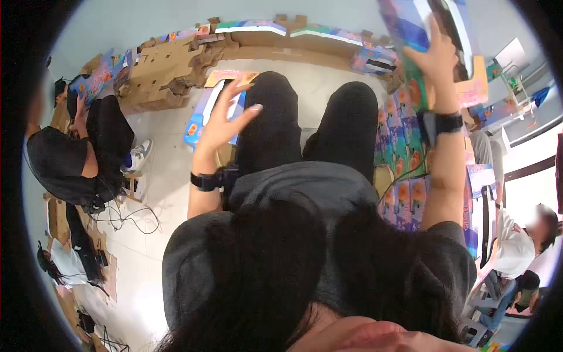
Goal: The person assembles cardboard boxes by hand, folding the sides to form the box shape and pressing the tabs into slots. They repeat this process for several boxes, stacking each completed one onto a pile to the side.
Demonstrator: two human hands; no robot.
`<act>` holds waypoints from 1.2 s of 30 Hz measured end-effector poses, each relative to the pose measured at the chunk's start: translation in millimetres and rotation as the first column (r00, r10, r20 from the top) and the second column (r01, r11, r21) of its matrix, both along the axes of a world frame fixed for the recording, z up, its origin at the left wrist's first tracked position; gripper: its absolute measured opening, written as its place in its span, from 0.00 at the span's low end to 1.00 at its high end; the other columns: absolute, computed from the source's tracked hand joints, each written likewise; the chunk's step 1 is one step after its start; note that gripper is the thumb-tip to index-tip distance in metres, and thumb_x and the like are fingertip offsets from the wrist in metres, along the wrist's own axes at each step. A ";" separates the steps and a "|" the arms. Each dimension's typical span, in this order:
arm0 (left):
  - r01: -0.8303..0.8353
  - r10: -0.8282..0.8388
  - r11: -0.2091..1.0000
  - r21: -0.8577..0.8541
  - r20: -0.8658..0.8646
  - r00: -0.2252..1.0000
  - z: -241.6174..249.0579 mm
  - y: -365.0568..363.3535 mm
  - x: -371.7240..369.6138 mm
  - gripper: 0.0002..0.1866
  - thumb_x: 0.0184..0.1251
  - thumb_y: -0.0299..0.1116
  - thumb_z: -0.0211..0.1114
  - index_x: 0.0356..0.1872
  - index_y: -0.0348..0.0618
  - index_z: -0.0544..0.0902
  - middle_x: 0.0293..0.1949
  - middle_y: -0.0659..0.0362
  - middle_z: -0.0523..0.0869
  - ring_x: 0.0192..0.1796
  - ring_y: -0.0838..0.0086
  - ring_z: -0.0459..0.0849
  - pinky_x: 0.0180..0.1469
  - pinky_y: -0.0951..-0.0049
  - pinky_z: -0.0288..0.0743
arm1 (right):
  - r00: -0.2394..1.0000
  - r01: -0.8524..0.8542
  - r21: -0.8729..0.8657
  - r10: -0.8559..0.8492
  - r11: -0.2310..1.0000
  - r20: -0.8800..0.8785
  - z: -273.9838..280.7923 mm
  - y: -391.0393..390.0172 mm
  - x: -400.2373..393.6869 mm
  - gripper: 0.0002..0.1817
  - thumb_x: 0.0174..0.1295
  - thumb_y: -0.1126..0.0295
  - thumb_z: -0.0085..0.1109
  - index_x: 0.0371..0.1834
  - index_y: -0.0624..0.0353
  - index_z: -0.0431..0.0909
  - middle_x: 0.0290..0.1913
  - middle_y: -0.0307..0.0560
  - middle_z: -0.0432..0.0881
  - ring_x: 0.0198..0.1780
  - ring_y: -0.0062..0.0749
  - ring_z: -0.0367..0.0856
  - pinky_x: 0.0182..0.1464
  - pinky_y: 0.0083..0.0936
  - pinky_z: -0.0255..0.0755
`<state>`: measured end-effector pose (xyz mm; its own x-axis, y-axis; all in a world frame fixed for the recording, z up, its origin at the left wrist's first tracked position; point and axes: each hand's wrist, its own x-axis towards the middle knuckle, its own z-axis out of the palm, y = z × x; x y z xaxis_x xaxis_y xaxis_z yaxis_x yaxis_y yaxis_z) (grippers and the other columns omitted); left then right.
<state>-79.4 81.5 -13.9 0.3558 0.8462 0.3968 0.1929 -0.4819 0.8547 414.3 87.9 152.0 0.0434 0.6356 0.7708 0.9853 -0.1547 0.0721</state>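
My right hand (437,61) is raised at the upper right, with its fingers on a colourful printed cardboard box (413,26) that has a dark, white-edged opening. Blur softens the box's outline, and its far end runs out of view. Over my left thigh, my left hand (220,123) is held up with its fingers apart and nothing in it. Just behind that hand, beside my left leg, is another printed box (198,117) in blue, white and orange. Both wrists wear black bands.
Rows of printed boxes (402,149) are stacked by my right leg. Flat brown cardboard (161,73) is piled at the front left, and more boxes (249,27) line the wall. One person (64,155) sits at left; another (513,249) is at right. Cables (126,218) lie on the floor.
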 end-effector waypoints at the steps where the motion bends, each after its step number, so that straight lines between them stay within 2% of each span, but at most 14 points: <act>1: -0.077 0.074 0.996 -0.048 -0.051 0.996 -12.8 9.6 -16.4 0.44 0.68 0.42 0.76 0.80 0.41 0.63 0.70 0.51 0.78 0.74 0.65 0.74 0.75 0.58 0.65 | 0.989 0.145 -0.089 -0.145 0.985 0.009 6.0 1.5 17.8 0.63 0.39 0.33 0.76 0.83 0.37 0.61 0.60 0.67 0.79 0.61 0.66 0.78 0.63 0.61 0.69; 8: -0.313 0.170 0.904 -0.291 -0.428 0.888 -140.4 78.8 -104.1 0.42 0.64 0.51 0.78 0.74 0.39 0.72 0.63 0.48 0.85 0.67 0.61 0.82 0.70 0.62 0.72 | 0.884 0.422 -0.505 -0.465 0.753 0.045 -19.3 -1.7 174.4 0.60 0.39 0.34 0.75 0.82 0.33 0.64 0.67 0.65 0.79 0.71 0.64 0.73 0.73 0.51 0.67; 10: -0.295 0.158 0.941 -0.169 -0.551 0.820 -149.7 70.1 -106.9 0.43 0.60 0.52 0.79 0.72 0.40 0.75 0.61 0.49 0.87 0.65 0.58 0.83 0.73 0.60 0.68 | 0.888 0.357 -0.583 -0.459 0.730 -0.030 -31.0 -18.9 198.2 0.58 0.39 0.36 0.76 0.81 0.36 0.67 0.71 0.61 0.77 0.73 0.64 0.72 0.75 0.49 0.65; 11: -0.246 0.143 0.964 -0.100 -0.586 0.797 -162.8 73.5 -110.2 0.44 0.57 0.53 0.80 0.71 0.40 0.76 0.61 0.47 0.87 0.65 0.56 0.83 0.72 0.60 0.69 | 0.888 0.186 -0.615 -0.398 0.767 -0.229 -41.8 -24.1 224.7 0.58 0.38 0.38 0.77 0.80 0.38 0.69 0.73 0.61 0.76 0.75 0.60 0.70 0.76 0.47 0.63; 17: -0.072 0.142 0.989 0.127 -0.714 0.685 -251.2 114.0 -119.9 0.48 0.47 0.53 0.83 0.70 0.39 0.77 0.60 0.43 0.85 0.64 0.48 0.82 0.68 0.54 0.74 | 0.745 0.113 -0.629 -0.485 0.769 -0.458 -70.8 -66.4 239.1 0.60 0.41 0.42 0.79 0.82 0.47 0.66 0.73 0.63 0.75 0.73 0.54 0.74 0.73 0.41 0.67; 18: -0.081 0.126 0.992 0.097 -0.752 0.647 -272.0 123.4 -124.5 0.47 0.52 0.62 0.77 0.71 0.46 0.76 0.61 0.44 0.84 0.67 0.49 0.80 0.68 0.52 0.74 | 0.710 0.055 -0.618 -0.465 0.784 -0.528 -74.8 -71.5 244.3 0.60 0.41 0.42 0.79 0.82 0.48 0.65 0.74 0.64 0.74 0.72 0.54 0.74 0.73 0.41 0.68; 21: -0.172 -0.137 0.962 -0.211 -0.921 0.365 -276.7 138.4 -109.0 0.40 0.59 0.58 0.73 0.70 0.50 0.76 0.62 0.45 0.83 0.69 0.50 0.77 0.70 0.49 0.71 | 0.553 -0.150 -0.620 -0.454 0.770 -0.698 -77.3 -77.6 254.0 0.60 0.48 0.50 0.79 0.86 0.48 0.56 0.72 0.61 0.76 0.71 0.45 0.76 0.71 0.37 0.69; 24: -0.213 0.030 0.977 -0.027 -0.965 0.260 -325.7 131.8 -108.4 0.36 0.64 0.52 0.70 0.71 0.55 0.70 0.71 0.50 0.73 0.76 0.50 0.70 0.68 0.39 0.71 | 0.671 -0.088 -0.772 -0.535 0.630 -0.514 -80.4 -67.2 281.3 0.61 0.50 0.46 0.78 0.87 0.44 0.53 0.74 0.64 0.72 0.72 0.53 0.74 0.72 0.42 0.68; 25: -0.214 0.125 0.974 0.079 -0.969 0.213 -340.6 127.4 -111.3 0.36 0.64 0.51 0.70 0.72 0.55 0.69 0.73 0.51 0.70 0.77 0.49 0.68 0.68 0.37 0.71 | 0.795 0.347 -0.835 -0.606 0.428 0.020 -58.4 -65.4 237.7 0.59 0.51 0.42 0.77 0.86 0.41 0.54 0.80 0.64 0.64 0.77 0.60 0.66 0.76 0.49 0.63; 27: -0.263 0.054 0.965 -0.023 -0.958 0.283 -364.3 138.5 -111.6 0.41 0.63 0.51 0.72 0.75 0.56 0.64 0.76 0.51 0.64 0.80 0.47 0.61 0.73 0.34 0.62 | 0.762 0.571 -0.737 -0.566 0.360 0.314 -30.4 -66.7 149.7 0.57 0.51 0.39 0.76 0.85 0.40 0.58 0.83 0.63 0.56 0.81 0.62 0.58 0.79 0.52 0.58; 29: -0.267 0.068 0.963 -0.030 -0.934 0.351 -380.5 141.8 -112.1 0.45 0.61 0.52 0.74 0.77 0.56 0.62 0.78 0.49 0.62 0.81 0.47 0.59 0.77 0.35 0.57 | 0.903 0.428 -0.619 -0.327 0.658 0.277 -49.9 -51.5 149.8 0.48 0.52 0.43 0.76 0.77 0.46 0.71 0.79 0.61 0.65 0.78 0.62 0.62 0.77 0.53 0.60; 31: -0.246 0.129 0.968 0.041 -0.926 0.355 -383.1 138.4 -104.5 0.49 0.59 0.53 0.75 0.79 0.57 0.60 0.80 0.47 0.58 0.82 0.46 0.57 0.78 0.36 0.56 | 0.988 0.045 -0.582 0.049 0.812 0.145 -60.3 -34.5 118.8 0.37 0.54 0.48 0.74 0.67 0.51 0.80 0.71 0.61 0.76 0.73 0.61 0.70 0.74 0.52 0.64; 33: -0.262 0.081 0.965 -0.017 -0.930 0.358 -365.4 134.8 -100.6 0.52 0.57 0.56 0.76 0.81 0.57 0.58 0.82 0.46 0.55 0.83 0.45 0.54 0.78 0.36 0.55 | 0.948 -0.261 -0.532 0.318 0.806 0.017 -78.5 -23.0 68.6 0.29 0.58 0.53 0.72 0.61 0.54 0.84 0.66 0.59 0.81 0.68 0.56 0.75 0.72 0.47 0.68; 36: -0.274 -0.010 0.954 -0.121 -0.927 0.375 -317.3 125.7 -100.9 0.57 0.55 0.61 0.76 0.83 0.58 0.55 0.83 0.44 0.53 0.84 0.44 0.51 0.79 0.36 0.53 | 0.894 -0.433 -0.552 0.420 0.713 -0.158 -110.3 -10.6 -7.5 0.29 0.65 0.51 0.68 0.66 0.54 0.80 0.67 0.59 0.79 0.70 0.54 0.74 0.72 0.46 0.67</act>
<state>-180.3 207.2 -331.3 0.2526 0.9226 -0.2915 0.9614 -0.2055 0.1827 406.8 77.2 41.7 -0.3284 0.9040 0.2738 0.9388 0.3443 -0.0109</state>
